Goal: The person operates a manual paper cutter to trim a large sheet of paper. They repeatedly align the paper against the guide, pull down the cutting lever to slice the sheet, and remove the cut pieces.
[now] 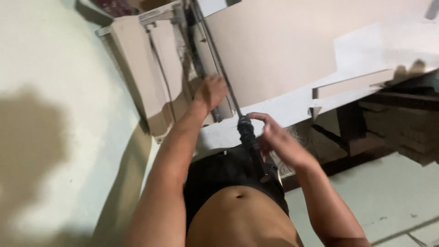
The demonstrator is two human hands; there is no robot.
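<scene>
Right hand [279,137] grip pinches black lever handle [249,137]; left hand [211,91] presses cardboard sheet [274,45], fingers curled.

My cutter's handle [249,137] is black, the cardboard sheet [274,50] plain beige, my bench [292,107] white, the floor [59,59] pale green.

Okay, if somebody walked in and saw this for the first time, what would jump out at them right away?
Most likely the two bare arms reaching up the middle: the right hand curls around the black handle of a long cutter arm, while the left hand presses flat near the blade's edge. Behind them a big tan cardboard sheet fills the upper right, lying on the white cutting table. Cut cardboard pieces are stacked at the upper left.
</scene>
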